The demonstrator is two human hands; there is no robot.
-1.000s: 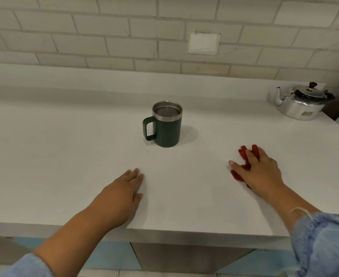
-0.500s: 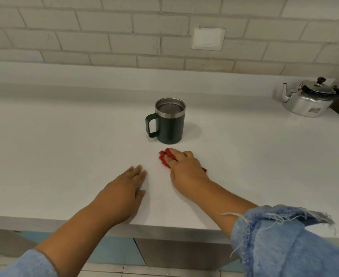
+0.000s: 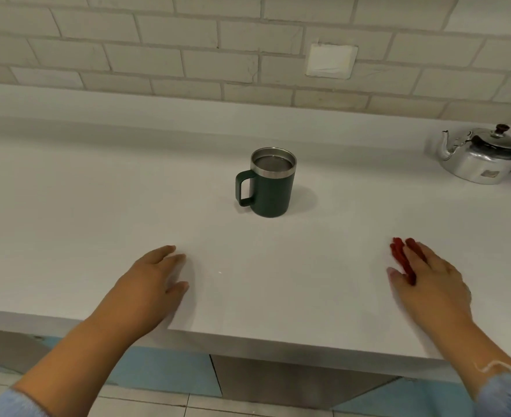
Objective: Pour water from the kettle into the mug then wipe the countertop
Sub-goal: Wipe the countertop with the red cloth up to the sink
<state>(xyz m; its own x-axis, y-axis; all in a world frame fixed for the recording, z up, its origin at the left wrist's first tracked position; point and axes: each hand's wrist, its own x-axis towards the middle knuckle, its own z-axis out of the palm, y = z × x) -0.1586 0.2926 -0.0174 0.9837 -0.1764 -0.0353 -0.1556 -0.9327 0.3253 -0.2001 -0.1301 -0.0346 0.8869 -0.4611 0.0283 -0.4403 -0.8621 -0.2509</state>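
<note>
Green, steel-rimmed mug point(image 3: 274, 188) stands upright at frame centre on the white countertop point(image 3: 97, 206); I see liquid near its rim. Lower right, the right hand point(image 3: 432, 284) presses a red cloth point(image 3: 398, 254) flat, fingers straight. Left hand point(image 3: 149, 290) lies flat, lower left. Lidded kettle point(image 3: 483, 159) sits far right.

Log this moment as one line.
step: wiping | right hand presses red cloth on counter | left hand flat on counter | mug upright, centre | kettle set down, far right
</note>
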